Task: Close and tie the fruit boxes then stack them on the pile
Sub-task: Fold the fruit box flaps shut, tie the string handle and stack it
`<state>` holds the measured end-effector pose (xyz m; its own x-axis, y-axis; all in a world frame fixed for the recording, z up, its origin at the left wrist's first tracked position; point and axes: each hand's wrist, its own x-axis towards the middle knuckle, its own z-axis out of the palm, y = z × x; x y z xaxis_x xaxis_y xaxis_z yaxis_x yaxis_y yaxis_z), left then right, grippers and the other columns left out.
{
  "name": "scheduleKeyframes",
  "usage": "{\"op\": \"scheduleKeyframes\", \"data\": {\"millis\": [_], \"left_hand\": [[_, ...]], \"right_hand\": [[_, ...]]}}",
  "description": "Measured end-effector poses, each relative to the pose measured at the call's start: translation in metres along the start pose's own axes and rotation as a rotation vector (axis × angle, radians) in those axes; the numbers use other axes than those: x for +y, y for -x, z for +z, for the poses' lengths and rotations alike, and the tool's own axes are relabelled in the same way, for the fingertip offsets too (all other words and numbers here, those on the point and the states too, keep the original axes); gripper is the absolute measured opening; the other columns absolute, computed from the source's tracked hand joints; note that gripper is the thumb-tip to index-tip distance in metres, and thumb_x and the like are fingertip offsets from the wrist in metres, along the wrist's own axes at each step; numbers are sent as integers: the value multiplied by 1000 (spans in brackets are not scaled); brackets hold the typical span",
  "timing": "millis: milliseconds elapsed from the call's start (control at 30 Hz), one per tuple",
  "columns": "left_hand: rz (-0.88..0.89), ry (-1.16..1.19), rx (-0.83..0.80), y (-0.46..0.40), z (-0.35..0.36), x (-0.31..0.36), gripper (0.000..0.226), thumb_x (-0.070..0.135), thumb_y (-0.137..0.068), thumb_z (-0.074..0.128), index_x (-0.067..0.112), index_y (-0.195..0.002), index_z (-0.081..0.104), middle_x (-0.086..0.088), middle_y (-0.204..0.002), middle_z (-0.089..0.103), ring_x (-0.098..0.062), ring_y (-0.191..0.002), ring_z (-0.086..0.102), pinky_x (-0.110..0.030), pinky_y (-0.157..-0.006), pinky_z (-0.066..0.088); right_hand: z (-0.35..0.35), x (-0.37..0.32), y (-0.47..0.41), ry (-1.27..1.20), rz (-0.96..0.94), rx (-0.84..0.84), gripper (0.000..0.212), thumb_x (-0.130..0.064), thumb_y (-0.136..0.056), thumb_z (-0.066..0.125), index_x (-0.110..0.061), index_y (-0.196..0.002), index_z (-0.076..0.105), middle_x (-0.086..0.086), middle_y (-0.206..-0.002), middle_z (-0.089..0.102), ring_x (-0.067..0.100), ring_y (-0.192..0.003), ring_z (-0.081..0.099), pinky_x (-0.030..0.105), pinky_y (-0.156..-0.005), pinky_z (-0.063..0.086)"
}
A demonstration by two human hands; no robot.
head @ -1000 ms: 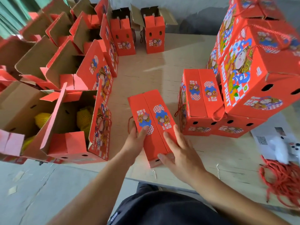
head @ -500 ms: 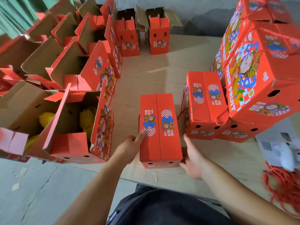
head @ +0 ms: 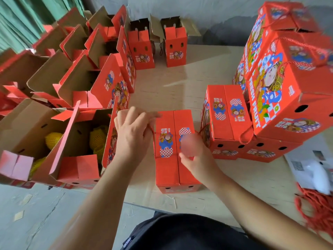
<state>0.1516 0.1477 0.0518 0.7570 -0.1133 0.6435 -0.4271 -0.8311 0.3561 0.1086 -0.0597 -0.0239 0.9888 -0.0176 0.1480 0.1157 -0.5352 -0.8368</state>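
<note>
A closed fruit box (head: 177,152) sits at the table's (head: 180,83) six-o'clock edge. The left hand (head: 132,134) pinches its red cord (head: 153,139); the blurred right hand's (head: 193,150) grip cannot be told. Stacked boxes (head: 288,83) rise at two o'clock.

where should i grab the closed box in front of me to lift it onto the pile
Probably by its two long sides, one hand from the left and one from the right. The closed box lies flat and long on the table, with free room on both sides. Its red cord is not yet tied; the left hand holds it, so it is no handle yet.
</note>
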Motion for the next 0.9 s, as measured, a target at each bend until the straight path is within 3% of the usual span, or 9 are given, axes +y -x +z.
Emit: {"op": "scheduleKeyframes", "data": {"millis": [67, 167, 233, 300, 400, 500, 633, 833, 900], "left_hand": [[-316, 101, 50, -1, 3, 10, 45, 38, -84, 83, 20, -120, 63, -2, -110, 53, -21, -104, 43, -37, -95, 35], [-908, 637, -174, 0, 10, 31, 50, 52, -81, 78, 21, -108, 50, -1, -92, 55, -13, -80, 50, -20, -66, 47], [-848, 724, -342, 8, 16, 42, 22, 27, -95, 75, 22, -107, 57, -3, -99, 69, -17, -84, 61, -18, -64, 51], [-534, 565, -462, 15, 16, 48, 33, 4, -97, 55, 32, -114, 60, 18, -113, 70, -19, -106, 59, -34, -86, 55], [-289, 448, -506, 7, 5, 48, 52, 9, -84, 43, 42, -122, 57, 35, -118, 62, -10, -118, 55, -50, -103, 44], [-188, 324, -337, 3, -3, 34, 32, 35, -92, 58, 42, -123, 56, 31, -110, 67, -4, -106, 63, -39, -101, 42], [-605, 570, -172, 21, 5, 10, 30, 48, -97, 50, 32, -121, 60, 23, -105, 68, 3, -104, 63, -17, -86, 48], [-985, 923, -292, 48, 25, 4, 32, 50, -100, 55, 31, -123, 67, 6, -118, 74, -7, -111, 69, -25, -88, 54], [-1088, 1078, -319, 47, 25, -1, 42, 59, -93, 56, 32, -122, 70, 0, -121, 75, -18, -117, 70, -41, -97, 56]], "right_hand": [[2, -1, 5, 79, -122, 52, 24, 2, -84, 77, -10, -103, 71, -19, -76, 57, 0, -65, 54, 27, -70, 46], [2, -22, 7, -357, 35, -139, 32, -6, -97, 67, -22, -124, 63, -11, -98, 72, 2, -91, 66, 21, -85, 49], [3, -44, 4, -827, 241, -213, 51, -1, -97, 61, -24, -141, 48, -2, -105, 74, 10, -103, 67, 26, -94, 50], [1, -60, -2, -1039, 320, -248, 67, 4, -91, 51, -23, -151, 37, 15, -104, 66, 22, -102, 61, 39, -95, 48], [-4, -75, -13, -1144, 310, -251, 69, 6, -85, 45, -17, -150, 38, 18, -108, 63, 25, -106, 59, 36, -95, 47], [-13, -80, -24, -1191, 456, -155, 63, -7, -85, 56, -23, -145, 50, 9, -93, 69, 17, -84, 64, 28, -80, 49], [-26, -93, -48, -1080, 537, -163, 41, -3, -99, 50, -13, -139, 56, 7, -70, 62, 17, -59, 52, 30, -62, 40], [-57, -151, -81, -1061, 204, -309, 29, -9, -96, 54, -8, -121, 67, 13, -91, 65, 21, -81, 63, 26, -71, 53], [-67, -161, -81, -1066, 65, -399, 29, -17, -93, 56, -13, -117, 70, 14, -96, 69, 25, -88, 66, 30, -79, 54]]}}
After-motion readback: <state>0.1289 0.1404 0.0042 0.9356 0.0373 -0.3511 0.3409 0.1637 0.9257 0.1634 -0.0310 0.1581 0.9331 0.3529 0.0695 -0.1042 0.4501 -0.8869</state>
